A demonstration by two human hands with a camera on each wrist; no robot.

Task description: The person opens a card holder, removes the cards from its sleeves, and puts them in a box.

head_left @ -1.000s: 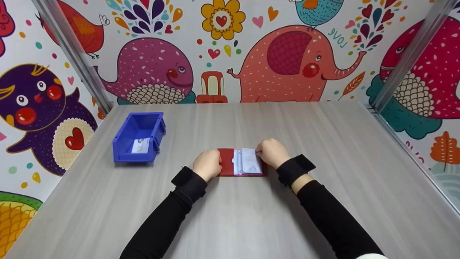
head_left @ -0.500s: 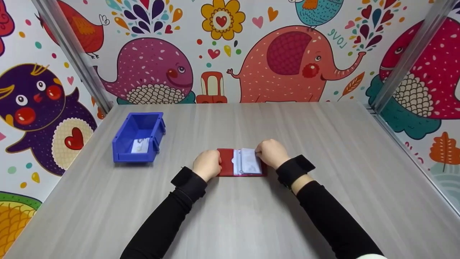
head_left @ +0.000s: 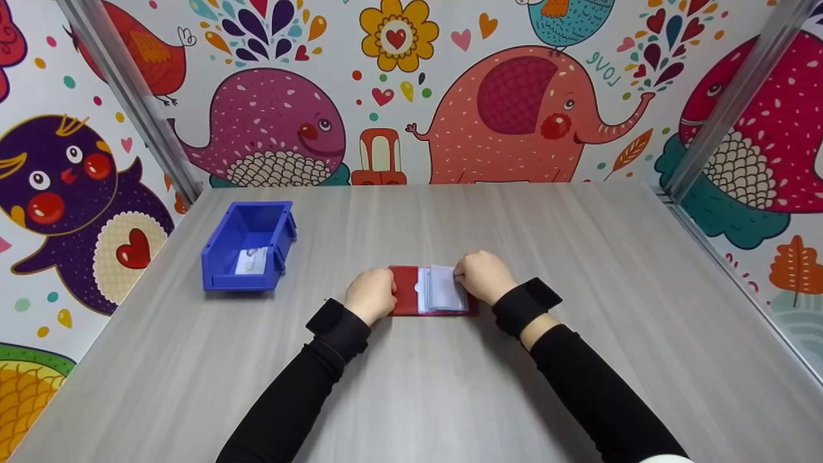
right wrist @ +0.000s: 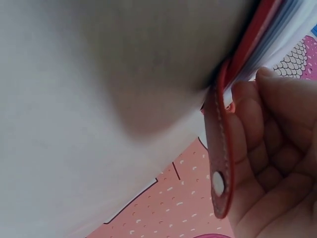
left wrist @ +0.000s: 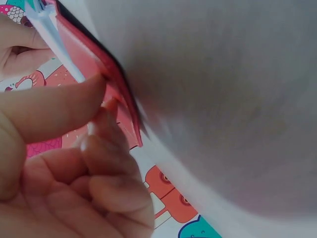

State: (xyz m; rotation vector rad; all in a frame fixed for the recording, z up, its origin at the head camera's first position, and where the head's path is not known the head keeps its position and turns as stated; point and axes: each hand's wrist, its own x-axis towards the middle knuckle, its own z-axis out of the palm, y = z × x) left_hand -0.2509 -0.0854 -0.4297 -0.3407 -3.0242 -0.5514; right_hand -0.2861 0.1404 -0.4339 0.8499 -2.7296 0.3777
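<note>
Wallet lay open between two hands, a blue bin off to the left

The red wallet (head_left: 405,292) was spread on the pale grey surface (head_left: 411,392), its cover bare on the left and a stack of pale pages (head_left: 447,289) on the right. The left hand (head_left: 371,294) pinched the cover's outer edge between thumb and fingertip, the other fingers curled. The right hand (head_left: 485,276) pinched the pages at their outer edge. From above, both hands hid parts of the wallet's ends.

A red strap (right wrist: 218,134) with a metal snap (right wrist: 218,183) stuck out beside the right hand's curled fingers; whether it touched them could not be told.

Well apart from the wallet, near the far left corner of the surface, stood the blue bin (head_left: 238,281) with a whitish card (head_left: 251,260) inside. Both wrists wore black bands, and black sleeves reached across the near part of the surface. Behind rose a wall (head_left: 443,16) printed with a whale, an elephant and a flower, with a metal post at each far corner. A white rounded thing, cut off by the bottom edge of the head view, was too little shown to name.
</note>
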